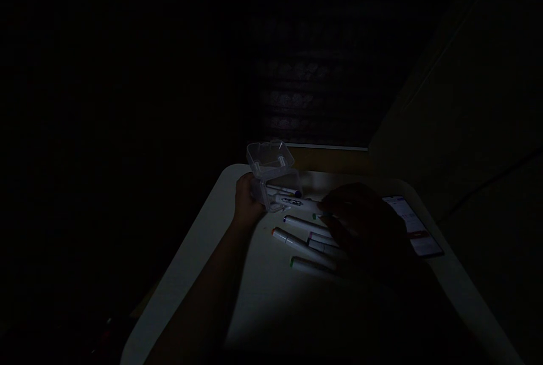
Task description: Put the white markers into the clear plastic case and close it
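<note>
My left hand (247,201) is closed around the side of a clear plastic box (271,161), whose lid stands open. Inside the box lies a marker with a dark purple end (283,189). Between the fingers of my right hand (360,220) is a white marker (294,202) with a printed label, its far end at the box's mouth. Below it on the table lie several more white markers, among them an orange-ended marker (301,246) and a green-ended marker (311,266). Deep shadow hides most of my right hand.
A phone with a lit screen (413,226) lies at the right side of the white table (199,240). Beyond the table's far edge is a dark, slatted surface (297,93). A wall (475,127) rises on the right. The surroundings are very dark.
</note>
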Tool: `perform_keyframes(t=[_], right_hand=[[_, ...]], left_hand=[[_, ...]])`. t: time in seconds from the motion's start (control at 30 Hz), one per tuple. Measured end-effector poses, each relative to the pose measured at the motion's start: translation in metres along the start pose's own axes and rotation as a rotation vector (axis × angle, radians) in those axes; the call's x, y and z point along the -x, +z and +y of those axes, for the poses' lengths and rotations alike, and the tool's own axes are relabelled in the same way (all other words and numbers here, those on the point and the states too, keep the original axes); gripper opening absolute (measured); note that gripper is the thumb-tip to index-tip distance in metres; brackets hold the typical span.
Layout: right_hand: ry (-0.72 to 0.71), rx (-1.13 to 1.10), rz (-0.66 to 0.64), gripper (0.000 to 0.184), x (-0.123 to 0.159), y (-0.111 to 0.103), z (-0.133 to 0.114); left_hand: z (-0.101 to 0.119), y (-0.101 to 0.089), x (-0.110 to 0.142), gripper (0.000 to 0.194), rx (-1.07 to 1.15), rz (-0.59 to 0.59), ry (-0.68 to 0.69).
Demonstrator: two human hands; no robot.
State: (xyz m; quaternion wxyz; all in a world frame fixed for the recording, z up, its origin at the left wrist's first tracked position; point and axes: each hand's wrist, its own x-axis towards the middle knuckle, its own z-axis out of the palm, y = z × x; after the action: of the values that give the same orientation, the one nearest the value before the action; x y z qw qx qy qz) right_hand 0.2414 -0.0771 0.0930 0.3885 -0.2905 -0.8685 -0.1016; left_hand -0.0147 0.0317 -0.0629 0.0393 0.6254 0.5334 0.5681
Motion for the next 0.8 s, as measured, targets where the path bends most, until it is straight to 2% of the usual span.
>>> perform_keyframes(t=[0.33,0.53,0.7,0.8], right_hand=[[-0.010,0.009,-0.112,0.015,-0.003,0.004,0.006],[0.017,-0.007,-0.105,0.015,0.001,0.005,0.008],[0.037,-0.021,-0.114,0.018,0.000,0.006,0.013],[0.123,-0.015,-0.217,0.022,0.000,0.007,0.024]], left_hand=[[0.009,-0.002,-0.001,0.054,0.000,0.005,-0.020],[0.009,-0.003,-0.001,0.050,-0.023,0.019,0.035],[0.006,-0.002,-0.001,0.051,-0.002,0.032,0.003],[0.006,-0.002,0.000,0.052,-0.011,0.030,0.015]])
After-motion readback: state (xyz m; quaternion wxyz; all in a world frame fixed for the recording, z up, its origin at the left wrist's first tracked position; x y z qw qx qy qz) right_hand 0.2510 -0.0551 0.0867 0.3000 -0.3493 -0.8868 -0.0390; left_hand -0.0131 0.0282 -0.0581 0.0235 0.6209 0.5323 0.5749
